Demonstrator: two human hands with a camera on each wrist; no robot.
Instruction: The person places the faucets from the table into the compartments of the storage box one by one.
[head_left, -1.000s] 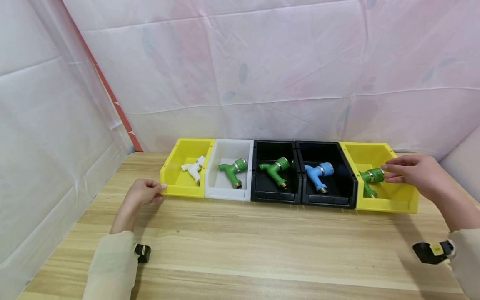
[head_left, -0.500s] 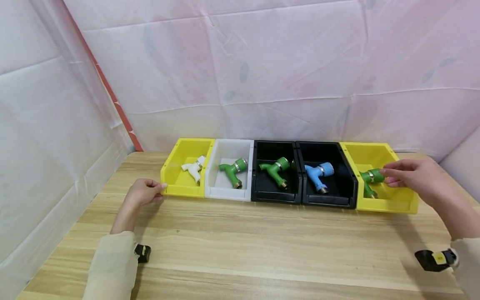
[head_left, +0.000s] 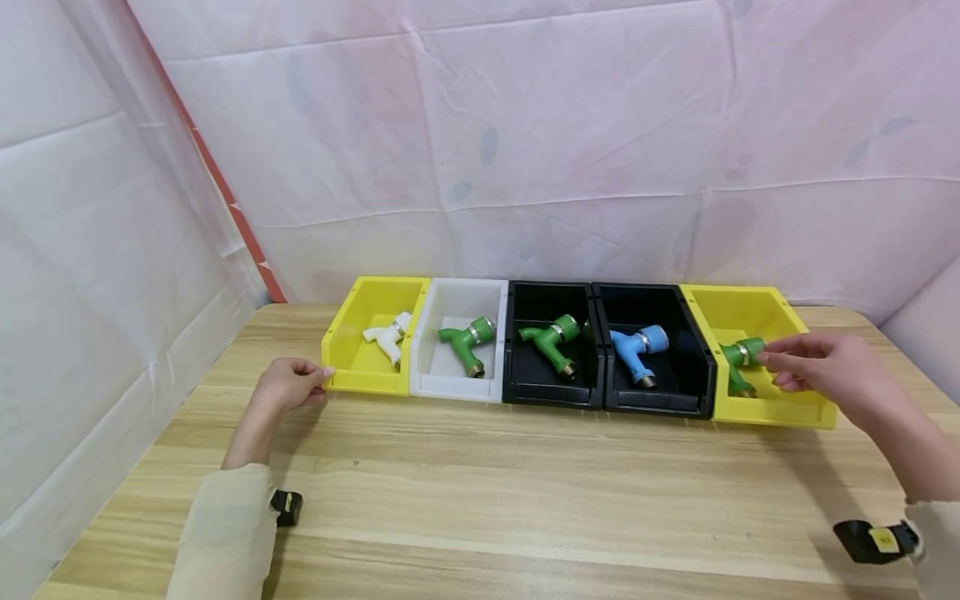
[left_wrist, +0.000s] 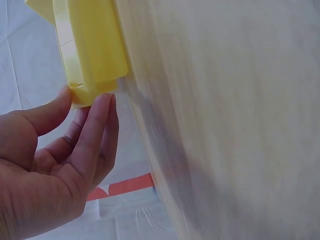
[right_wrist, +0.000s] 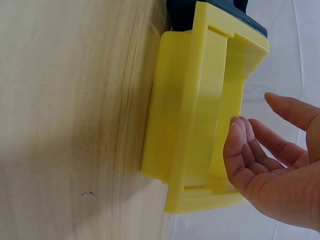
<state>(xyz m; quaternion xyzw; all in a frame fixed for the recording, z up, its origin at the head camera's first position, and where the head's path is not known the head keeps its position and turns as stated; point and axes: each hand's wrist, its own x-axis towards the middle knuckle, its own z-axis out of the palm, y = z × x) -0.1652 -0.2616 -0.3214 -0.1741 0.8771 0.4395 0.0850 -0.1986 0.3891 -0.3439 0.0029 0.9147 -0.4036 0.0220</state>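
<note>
My left hand [head_left: 288,385] pinches the front left corner of the left yellow bin [left_wrist: 95,45], thumb on one side and fingers on the other. A white tap [head_left: 387,337] lies in that bin. Over the right yellow bin [head_left: 780,412] is my right hand [head_left: 828,362], its fingertips beside the handle of a green tap [head_left: 738,358]. In the right wrist view, the thumb and fingers [right_wrist: 280,145] stand apart with nothing seen between them; the bin's wall hides the tap there.
Between the yellow bins stand a white bin [head_left: 453,387] and two black bins [head_left: 551,400], [head_left: 660,404], side by side. They hold a green tap [head_left: 467,343], another green tap [head_left: 551,343] and a blue tap [head_left: 637,350]. A pale curtain [head_left: 562,150] hangs behind the wooden table [head_left: 525,500].
My right hand has come slightly down and toward me, its fingertips still near the green tap. My left hand stays at the left yellow bin's corner. The taps lie as before.
</note>
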